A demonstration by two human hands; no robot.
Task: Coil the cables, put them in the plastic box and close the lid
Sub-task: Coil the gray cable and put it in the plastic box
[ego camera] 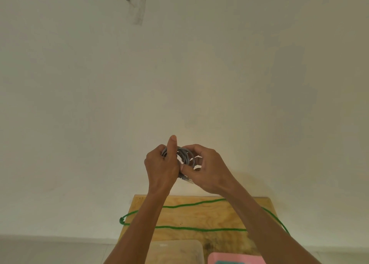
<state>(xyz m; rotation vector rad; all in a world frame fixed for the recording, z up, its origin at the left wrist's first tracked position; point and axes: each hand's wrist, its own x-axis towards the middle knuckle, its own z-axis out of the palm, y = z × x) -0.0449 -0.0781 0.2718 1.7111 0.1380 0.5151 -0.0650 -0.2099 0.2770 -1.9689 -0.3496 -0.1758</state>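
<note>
At the upper left of the frame a grey patch of tape or plaster [135, 2] marks the pale wall [79, 104]. Lower down, at the left edge of the light plywood surface [199, 216], the thin green cable [199, 228] bends in a tight loop that hangs just past the edge, then runs in two long lines across the wood toward the right. At bottom centre sits the clear plastic box [179, 249], partly hidden by the left forearm and cut off by the frame. Above the surface, in the middle of the frame, the left hand [161, 164] is clenched around one side of a small coil of grey cable [184, 156], thumb pointing straight up. Touching it on the right, the right hand [207, 168] pinches the other side of the same coil with curled fingers; a cable end pokes out beneath the hands. At bottom right a pink flat object [235, 258] lies beside the box.
</note>
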